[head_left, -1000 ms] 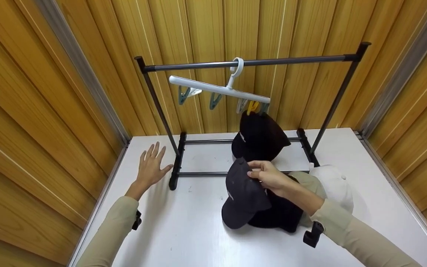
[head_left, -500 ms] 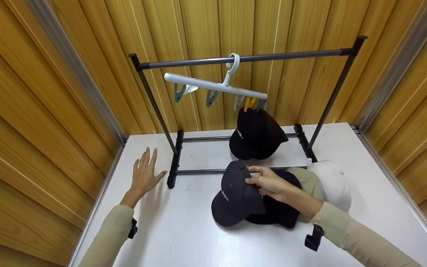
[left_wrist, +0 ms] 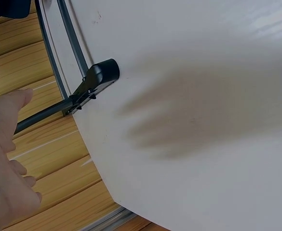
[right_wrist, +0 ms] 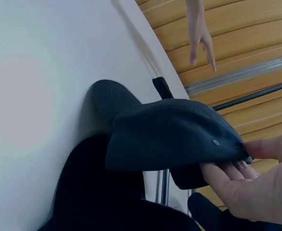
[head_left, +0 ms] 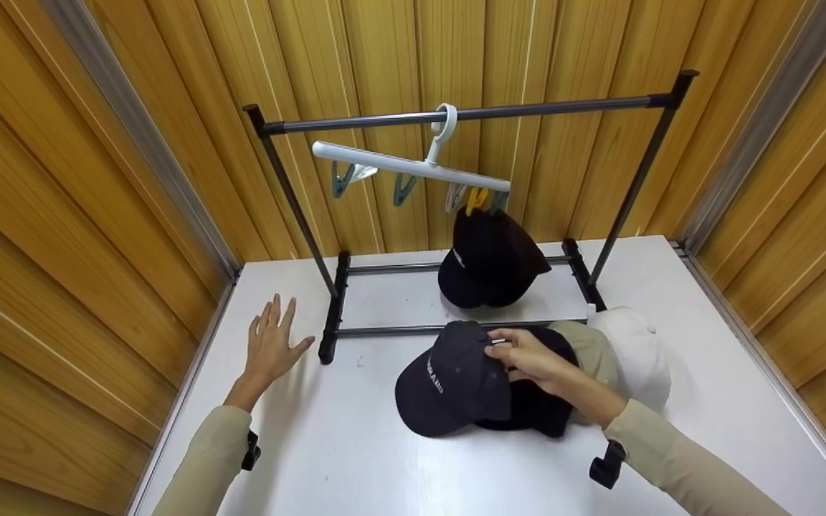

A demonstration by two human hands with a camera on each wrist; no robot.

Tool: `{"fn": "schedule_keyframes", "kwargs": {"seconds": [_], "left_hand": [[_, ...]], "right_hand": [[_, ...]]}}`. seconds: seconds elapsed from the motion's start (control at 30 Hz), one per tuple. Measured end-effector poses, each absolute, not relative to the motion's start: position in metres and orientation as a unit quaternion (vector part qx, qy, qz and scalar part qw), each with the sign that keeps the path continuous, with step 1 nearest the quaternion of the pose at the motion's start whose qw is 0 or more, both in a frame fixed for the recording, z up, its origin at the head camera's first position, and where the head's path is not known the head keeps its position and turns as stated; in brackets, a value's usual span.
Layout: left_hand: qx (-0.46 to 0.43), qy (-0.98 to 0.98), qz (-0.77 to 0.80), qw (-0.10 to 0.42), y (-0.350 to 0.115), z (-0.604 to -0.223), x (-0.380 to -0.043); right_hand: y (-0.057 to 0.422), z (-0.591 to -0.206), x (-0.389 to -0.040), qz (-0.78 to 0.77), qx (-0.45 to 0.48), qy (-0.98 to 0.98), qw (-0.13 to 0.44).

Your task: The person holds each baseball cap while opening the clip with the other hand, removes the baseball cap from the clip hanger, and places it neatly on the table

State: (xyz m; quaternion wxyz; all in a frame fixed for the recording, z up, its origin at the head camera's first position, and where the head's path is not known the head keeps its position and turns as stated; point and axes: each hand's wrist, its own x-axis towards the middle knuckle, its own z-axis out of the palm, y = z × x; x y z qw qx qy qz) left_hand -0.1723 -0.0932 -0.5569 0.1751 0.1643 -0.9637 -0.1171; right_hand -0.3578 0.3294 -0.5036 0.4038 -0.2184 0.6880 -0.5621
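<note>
My right hand pinches a dark grey baseball cap with pale lettering by the top of its crown. The cap's brim points left and down, close over the white table. In the right wrist view, thumb and fingers of the right hand grip the crown of the grey cap near a small eyelet. Behind it lies a black cap, partly hidden. At the left, my left hand is held over the table with fingers spread, holding nothing; in the left wrist view its shadow falls on the tabletop.
A dark metal rack stands at the back. From its bar hangs a white hanger, tilted down to the right, with several clips. Beside a yellow clip hangs another black cap. Beige and white caps lie at right.
The grey cap has swung from nearly upright so its brim points further left, showing more lettering. The left hand has moved slightly down and left in view. The camera view has shifted a little.
</note>
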Motion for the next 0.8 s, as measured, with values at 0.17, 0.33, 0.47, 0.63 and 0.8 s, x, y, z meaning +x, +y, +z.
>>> {"fn": "schedule_keyframes", "kwargs": {"seconds": [0.17, 0.33, 0.47, 0.63, 0.8], "left_hand": [[0.168, -0.964, -0.122, 0.167, -0.090, -0.556, -0.169], [0.165, -0.961, -0.125, 0.185, -0.087, -0.549, -0.167], [0.164, -0.961, -0.127, 0.185, -0.087, -0.544, -0.163], [0.167, -0.960, -0.122, 0.190, -0.087, -0.540, -0.156], [0.159, -0.962, -0.123, 0.186, -0.085, -0.537, -0.154]], "right_hand": [[0.335, -0.508, -0.363, -0.519, -0.226, 0.743, 0.356], [0.341, -0.507, -0.372, -0.502, -0.242, 0.765, 0.322], [0.345, -0.506, -0.376, -0.501, -0.242, 0.766, 0.321], [0.347, -0.507, -0.376, -0.499, -0.247, 0.763, 0.329], [0.347, -0.507, -0.374, -0.492, -0.255, 0.769, 0.319]]}}
